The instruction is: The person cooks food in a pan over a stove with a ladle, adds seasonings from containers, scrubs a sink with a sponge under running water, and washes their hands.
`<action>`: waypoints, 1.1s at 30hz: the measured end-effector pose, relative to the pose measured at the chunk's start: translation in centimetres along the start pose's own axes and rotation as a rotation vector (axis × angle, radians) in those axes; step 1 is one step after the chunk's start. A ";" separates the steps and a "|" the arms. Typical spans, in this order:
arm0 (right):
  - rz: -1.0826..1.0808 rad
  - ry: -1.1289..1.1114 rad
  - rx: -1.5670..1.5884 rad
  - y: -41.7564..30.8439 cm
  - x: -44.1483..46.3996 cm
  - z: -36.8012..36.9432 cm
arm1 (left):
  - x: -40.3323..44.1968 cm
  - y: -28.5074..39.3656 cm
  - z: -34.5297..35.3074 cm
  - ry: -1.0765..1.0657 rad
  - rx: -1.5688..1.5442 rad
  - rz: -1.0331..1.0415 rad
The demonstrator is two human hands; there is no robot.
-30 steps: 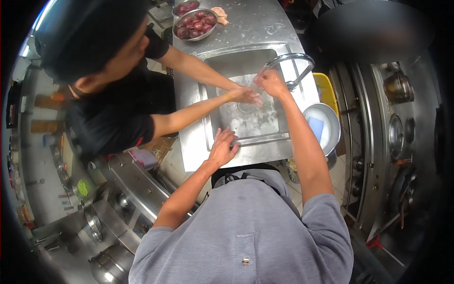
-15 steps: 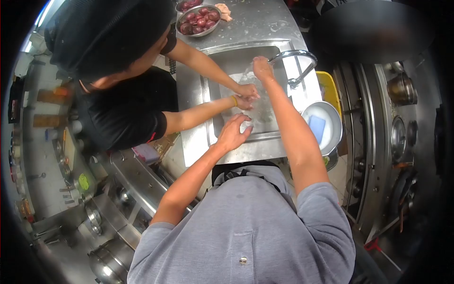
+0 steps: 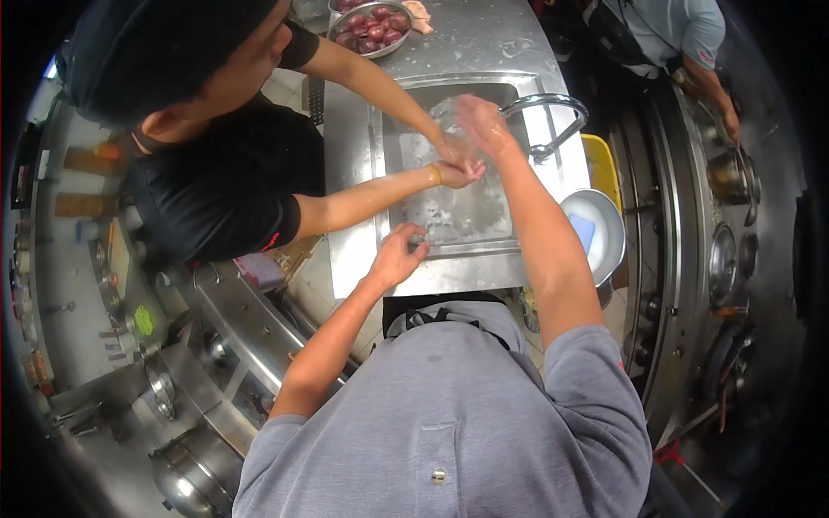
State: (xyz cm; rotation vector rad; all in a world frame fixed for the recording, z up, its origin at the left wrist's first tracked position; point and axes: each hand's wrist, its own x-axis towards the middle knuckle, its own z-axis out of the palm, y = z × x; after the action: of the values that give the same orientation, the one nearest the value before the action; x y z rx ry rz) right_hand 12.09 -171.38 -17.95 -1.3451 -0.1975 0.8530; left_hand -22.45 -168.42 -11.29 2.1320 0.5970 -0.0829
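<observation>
The metal sink [image 3: 523, 129] holds wet, foamy residue on its floor. My left hand [image 3: 401, 257] is over its near left rim, thumb apart from the loosely curved fingers, holding nothing. Close to the spout of the chrome faucet [image 3: 566, 102], my right hand [image 3: 484, 128] is raised with its fingers stretched out, blurred by motion and empty. A co-worker's two wet hands [image 3: 459, 164] meet over the middle of the sink, just left of my right forearm.
Red onions [image 3: 373, 31] fill a metal bowl at the counter's back. Right of the sink stand a pot [image 3: 615, 246] with a blue sponge [image 3: 582, 230] in white suds and a yellow bin [image 3: 603, 171]. The co-worker in black [image 3: 216, 190] stands left; another person [image 3: 661, 34] stands back right.
My left hand has drawn back toward the near rim. My right hand has gone from closed by the spout to stretched fingers. The co-worker's hands shifted slightly right. Another person now shows back right.
</observation>
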 end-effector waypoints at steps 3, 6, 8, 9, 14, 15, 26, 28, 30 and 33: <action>-0.015 0.179 -0.694 -1.7 -0.5 0.3 | -0.9 -0.6 -0.7 0.021 -0.002 -0.008; 0.061 -0.020 -1.276 -6.0 -4.3 2.2 | -1.3 -0.9 -0.9 0.043 0.023 -0.023; 0.073 -0.138 -1.285 -4.4 -2.9 2.4 | -1.0 -1.1 -0.8 0.033 0.018 0.004; -0.059 -0.094 -0.738 0.0 1.1 1.4 | -0.8 -0.7 -0.8 -0.008 -0.040 -0.070; 0.088 0.353 -0.016 -3.3 -1.3 2.2 | -0.3 0.8 -1.0 0.005 -0.025 -0.097; 0.062 0.179 0.001 -2.9 -1.3 1.5 | -0.3 1.1 -0.9 -0.023 -0.049 -0.136; 0.562 -0.371 -1.439 -9.4 -5.6 2.5 | 0.8 -0.1 -0.3 -0.068 -0.046 -0.113; 0.003 -0.054 -1.727 -7.2 -4.5 2.3 | 1.7 0.9 -0.5 -0.075 -0.031 -0.112; -0.321 0.212 -1.670 -5.2 -3.0 2.4 | 2.5 1.2 -0.2 -0.058 -0.037 -0.075; -0.361 0.315 -1.675 -3.3 -2.6 1.7 | 3.1 1.4 -0.2 -0.046 -0.041 -0.036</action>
State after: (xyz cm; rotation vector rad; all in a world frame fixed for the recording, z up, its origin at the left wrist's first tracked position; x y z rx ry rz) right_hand 10.71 -171.70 -13.66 -2.8109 -1.0113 -0.0370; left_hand -19.16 -167.72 -10.96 2.0749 0.6046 -0.1381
